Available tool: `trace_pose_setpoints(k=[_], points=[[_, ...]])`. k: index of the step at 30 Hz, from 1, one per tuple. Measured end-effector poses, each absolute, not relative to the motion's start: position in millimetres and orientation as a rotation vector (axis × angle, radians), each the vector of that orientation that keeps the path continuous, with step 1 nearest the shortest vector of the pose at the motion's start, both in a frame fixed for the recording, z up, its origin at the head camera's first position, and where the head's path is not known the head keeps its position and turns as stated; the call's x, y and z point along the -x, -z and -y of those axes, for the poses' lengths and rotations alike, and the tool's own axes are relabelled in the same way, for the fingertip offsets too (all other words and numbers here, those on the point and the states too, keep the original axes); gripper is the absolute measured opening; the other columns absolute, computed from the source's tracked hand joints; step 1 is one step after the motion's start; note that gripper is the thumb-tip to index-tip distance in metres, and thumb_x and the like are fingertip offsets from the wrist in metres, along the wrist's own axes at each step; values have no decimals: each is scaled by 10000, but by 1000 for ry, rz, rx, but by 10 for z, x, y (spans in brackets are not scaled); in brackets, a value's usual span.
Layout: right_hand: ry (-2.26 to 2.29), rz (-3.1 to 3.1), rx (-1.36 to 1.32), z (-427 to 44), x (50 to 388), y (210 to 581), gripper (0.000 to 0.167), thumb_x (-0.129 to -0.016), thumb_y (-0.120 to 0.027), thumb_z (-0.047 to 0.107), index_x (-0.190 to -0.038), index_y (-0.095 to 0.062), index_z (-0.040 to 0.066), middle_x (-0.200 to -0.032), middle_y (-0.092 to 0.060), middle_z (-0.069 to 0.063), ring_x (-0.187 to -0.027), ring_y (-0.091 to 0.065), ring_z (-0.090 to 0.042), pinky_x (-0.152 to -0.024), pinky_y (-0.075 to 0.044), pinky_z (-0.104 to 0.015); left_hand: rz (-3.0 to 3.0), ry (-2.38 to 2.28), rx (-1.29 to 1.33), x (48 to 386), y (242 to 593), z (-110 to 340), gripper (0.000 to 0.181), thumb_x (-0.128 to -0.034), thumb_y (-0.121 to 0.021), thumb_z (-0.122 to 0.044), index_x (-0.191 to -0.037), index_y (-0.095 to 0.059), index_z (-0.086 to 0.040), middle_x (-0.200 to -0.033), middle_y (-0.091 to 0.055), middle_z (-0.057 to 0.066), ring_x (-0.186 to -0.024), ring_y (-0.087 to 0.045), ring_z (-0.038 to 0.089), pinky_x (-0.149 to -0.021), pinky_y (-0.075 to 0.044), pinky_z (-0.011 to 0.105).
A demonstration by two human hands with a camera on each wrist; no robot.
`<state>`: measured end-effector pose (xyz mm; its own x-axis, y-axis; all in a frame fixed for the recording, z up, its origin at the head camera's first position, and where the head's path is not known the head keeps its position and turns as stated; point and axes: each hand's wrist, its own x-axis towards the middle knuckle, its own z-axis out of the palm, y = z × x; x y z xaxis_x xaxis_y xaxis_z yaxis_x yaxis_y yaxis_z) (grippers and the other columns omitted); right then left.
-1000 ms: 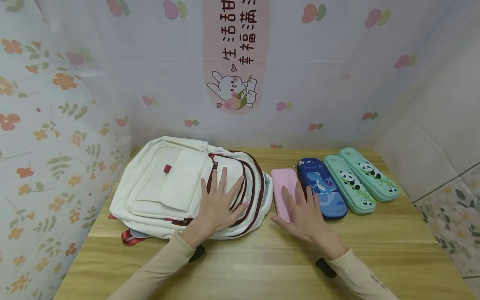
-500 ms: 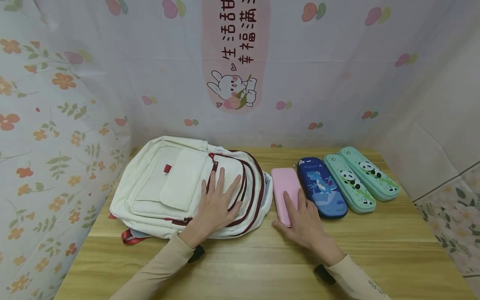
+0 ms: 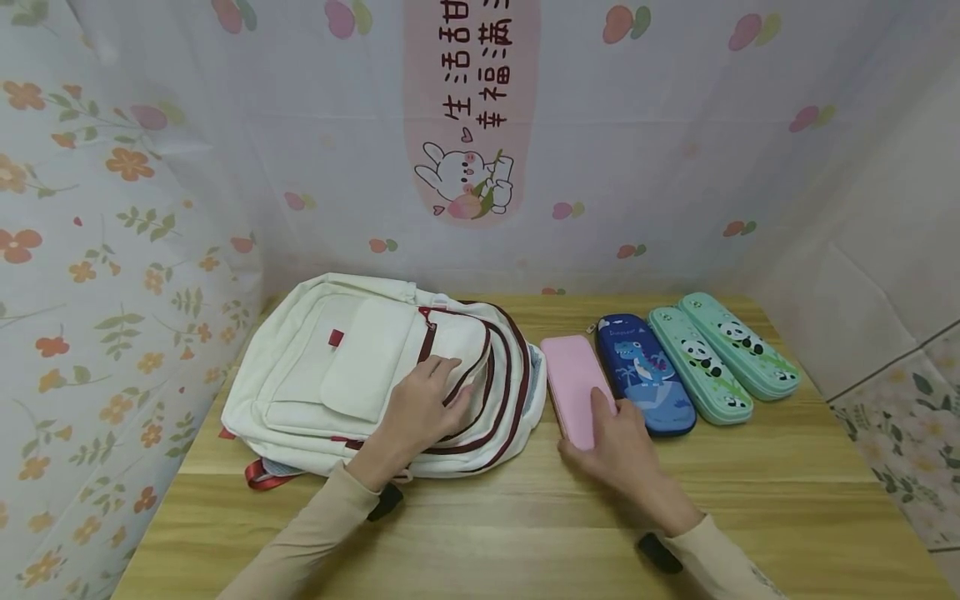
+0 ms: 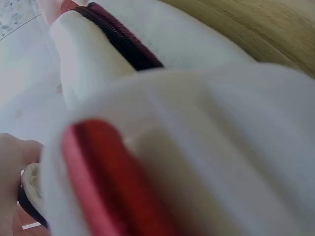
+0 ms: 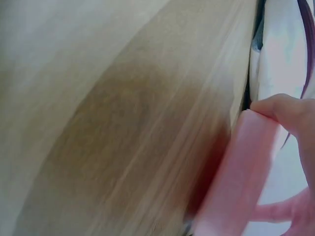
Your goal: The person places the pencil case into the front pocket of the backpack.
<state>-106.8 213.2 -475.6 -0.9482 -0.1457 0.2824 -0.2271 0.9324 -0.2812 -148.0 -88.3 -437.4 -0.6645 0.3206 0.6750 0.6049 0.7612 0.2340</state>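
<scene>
A white backpack (image 3: 296,350) with dark red zips lies flat on the left of the wooden table. My left hand (image 3: 416,412) pinches the edge of its front pocket, which gapes a little beside the fingers. In the left wrist view, part of that hand (image 4: 15,157) shows at the left edge beside the pocket rim. My right hand (image 3: 622,450) grips the near end of a pink pencil case (image 3: 570,371), which lies just right of the backpack. The right wrist view shows the thumb and fingers on either side of the pink case (image 5: 241,172).
Right of the pink case lie a blue dinosaur pencil case (image 3: 641,367) and two mint panda pencil cases, one (image 3: 701,362) beside the other (image 3: 738,346). A printed cloth (image 3: 600,167) hangs behind the table (image 3: 487,533). A red strap loop (image 3: 262,477) sticks out under the backpack.
My left hand's fingers have gone from lying spread on the backpack to pinching its pocket edge, lifting it slightly. My right hand has closed round the near end of the pink pencil case.
</scene>
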Motion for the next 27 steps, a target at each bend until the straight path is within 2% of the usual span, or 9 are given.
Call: trace_pose_setpoints(k=[7,16,22,27], points=[[-531,2667,-283,-2306,1064,4700,897,-623,-897,352,-1246,-542,-186,-1063,-600,-379,-919,-603,-471,-773,-548,-573,2279,670,767,1545,4349,910,205,-814,-777,-126,-957,-720,10,-872,-696,110,-785,-689,260,-688,-585,349],[-592,2573,-229,-2406,1082,4560,887,-627,-883,350,-1284,-548,-145,-1180,-572,-375,-1055,-564,-501,-841,-524,-624,2234,751,793,1585,4297,954,137,-803,-785,-24,-904,-706,23,-811,-684,106,-698,-657,235,-632,-566,337],[-623,2520,-275,-2413,1142,4416,854,-623,-868,344,-1287,-572,-104,-1180,-601,-362,-1051,-580,-510,-809,-520,-631,2204,789,763,1621,4202,1066,123,-798,-769,24,-905,-711,43,-788,-670,112,-642,-599,197,-578,-537,315],[-652,2572,-296,-2365,1164,4336,850,-642,-880,367,-1305,-581,-73,-1212,-608,-333,-1070,-582,-478,-825,-536,-624,2203,831,729,1634,4104,1184,110,-815,-754,27,-910,-709,59,-807,-688,141,-680,-637,224,-613,-558,341]])
